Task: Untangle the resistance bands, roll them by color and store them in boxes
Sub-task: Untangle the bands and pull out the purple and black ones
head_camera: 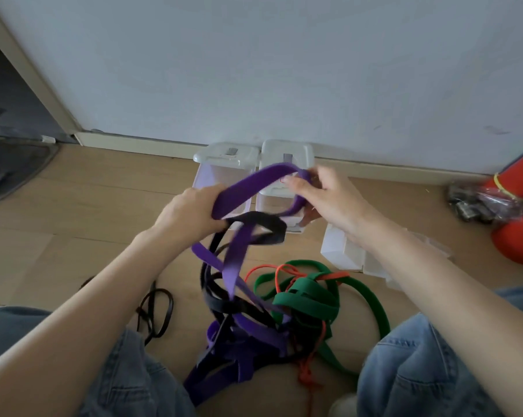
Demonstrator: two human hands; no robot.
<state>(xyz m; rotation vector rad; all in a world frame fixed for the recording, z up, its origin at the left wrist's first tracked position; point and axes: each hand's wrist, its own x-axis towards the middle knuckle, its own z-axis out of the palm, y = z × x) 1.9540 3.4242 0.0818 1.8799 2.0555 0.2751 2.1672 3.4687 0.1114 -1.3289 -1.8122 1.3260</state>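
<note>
Both hands gripped the wide purple band (248, 183), left hand (191, 215) low, right hand (323, 197) higher, its loop stretched between them, the rest dangling, tangled with black.

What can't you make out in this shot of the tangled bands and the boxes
Head view, the only one:
- Right hand fingertips: hidden behind the purple band and blurred.
- Insides of the two open boxes: covered by the hands and the band.
- Black band below the left hand: motion-blurred, its path unclear.
- How the purple, black, green band and orange cord interlock: overlapping layers.
- Red rolls: cut by the right edge.
</note>
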